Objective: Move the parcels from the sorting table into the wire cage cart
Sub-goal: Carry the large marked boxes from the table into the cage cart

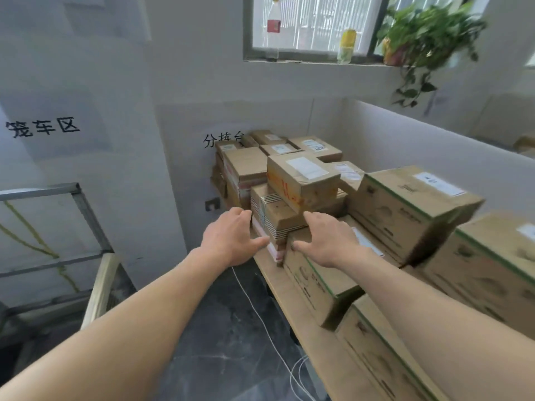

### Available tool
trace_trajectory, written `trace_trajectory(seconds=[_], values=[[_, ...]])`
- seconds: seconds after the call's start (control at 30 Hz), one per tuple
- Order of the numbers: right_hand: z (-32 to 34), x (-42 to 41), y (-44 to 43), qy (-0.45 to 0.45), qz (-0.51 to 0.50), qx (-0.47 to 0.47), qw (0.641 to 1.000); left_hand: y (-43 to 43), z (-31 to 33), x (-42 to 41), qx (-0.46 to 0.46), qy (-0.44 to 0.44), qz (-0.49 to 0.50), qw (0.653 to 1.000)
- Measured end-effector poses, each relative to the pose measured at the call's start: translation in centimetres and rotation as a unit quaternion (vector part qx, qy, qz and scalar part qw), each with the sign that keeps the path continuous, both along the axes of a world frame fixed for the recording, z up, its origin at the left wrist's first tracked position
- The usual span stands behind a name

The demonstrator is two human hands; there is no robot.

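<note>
Head cam: both bare forearms reach forward, with motion blur toward the frame edges. Left hand [231, 238] has its fingers spread and holds nothing. It sits just beside the left face of the strapped parcel [278, 218]; can't tell if it touches. Right hand [330, 241] is likewise spread and holds nothing, over the green-edged box [315, 282], with its thumb at that box's top edge and its fingertips near the strapped parcel's right side.

Strapped parcel is on the sorting table [295, 308] near the table's left edge. It is crossed by striped banding and sits on a flat pink-edged item [272, 248]. Orange-marked parcel [301, 180] lies skewed on top of it, white label up. To the right, a large green-edged carton [414, 206] rests tilted on other boxes. Farther back, more brown parcels [315, 146] are stacked against the wall, labels up.

Wire cage cart [92, 221] stands to the left, apart from the table. Only its grey frame corner shows; its contents can't be made out. White cable [260, 314] runs across the dark floor between the two.

Black wall lettering [42, 128] is above the cart. On the far window sill are a clear bottle [273, 27], a yellow bottle [347, 44] and a potted plant [428, 33].
</note>
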State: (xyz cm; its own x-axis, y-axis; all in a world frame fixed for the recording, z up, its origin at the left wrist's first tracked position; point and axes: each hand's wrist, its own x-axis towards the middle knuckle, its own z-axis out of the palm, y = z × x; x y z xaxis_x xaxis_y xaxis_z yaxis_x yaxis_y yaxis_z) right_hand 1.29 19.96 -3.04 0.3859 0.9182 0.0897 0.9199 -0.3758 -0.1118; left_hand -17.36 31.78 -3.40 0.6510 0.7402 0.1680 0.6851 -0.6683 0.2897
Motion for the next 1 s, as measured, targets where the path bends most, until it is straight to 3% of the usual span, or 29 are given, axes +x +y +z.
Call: trace_trajectory(seconds=[0.37,1.0], values=[[-2.2,12.1,-9.9,-0.030,-0.040,-0.047,0.998,-8.5,-2.2,13.2,0.003,0.014,-0.047,0.999],[-11.0,19.2,-22.2,0.100,-0.163,-0.135,0.972,-20.2,-11.1,21.9,-0.092,0.101,-0.130,0.982]])
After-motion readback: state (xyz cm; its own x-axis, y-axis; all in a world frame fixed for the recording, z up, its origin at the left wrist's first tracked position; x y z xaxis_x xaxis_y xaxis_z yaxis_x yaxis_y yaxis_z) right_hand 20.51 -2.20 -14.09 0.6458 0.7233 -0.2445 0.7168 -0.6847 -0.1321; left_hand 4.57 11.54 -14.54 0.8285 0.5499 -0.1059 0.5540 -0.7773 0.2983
